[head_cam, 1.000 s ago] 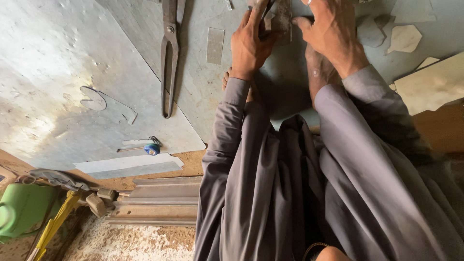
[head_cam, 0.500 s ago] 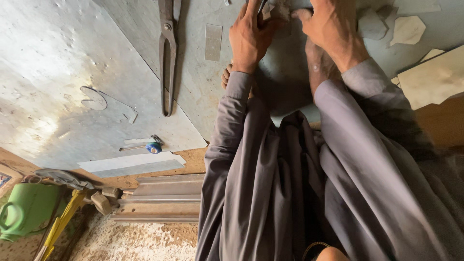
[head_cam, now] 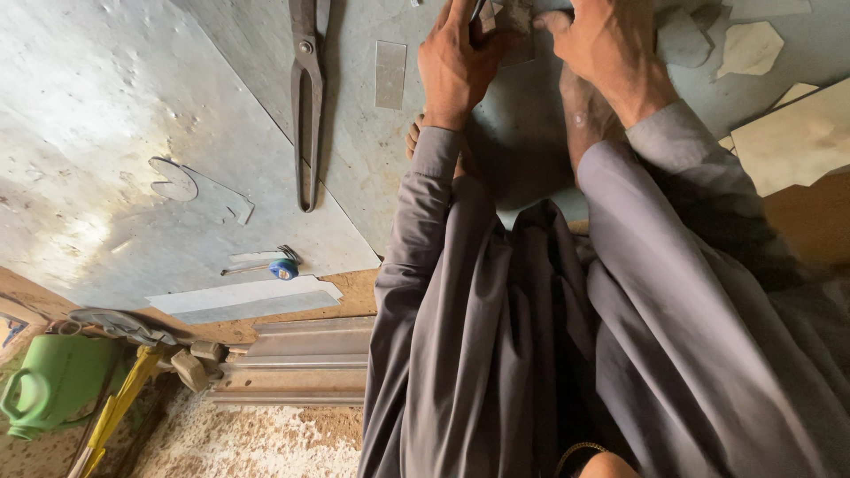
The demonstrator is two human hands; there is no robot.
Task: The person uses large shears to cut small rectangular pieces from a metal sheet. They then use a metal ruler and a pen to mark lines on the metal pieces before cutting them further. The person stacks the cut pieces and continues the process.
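Both my hands meet at the top edge of the view over a small grey metal piece. My left hand is closed on its left side, with a thin dark object sticking up past the fingers. My right hand grips the piece from the right, thumb pressed on it. The piece rests on a large grey metal sheet that lies on the floor. My bare foot stands on the sheet under my right wrist. Grey sleeves and a robe fill the lower right.
Long dark tin snips lie on the sheet left of my left hand, beside a small rectangular metal strip. Offcuts lie at the top right. A blue-capped small object, metal rails, a green watering can and sawdust are at the lower left.
Both hands have crept slightly up and right in the view and stay closed on the small piece. Nothing else on the sheet has moved.
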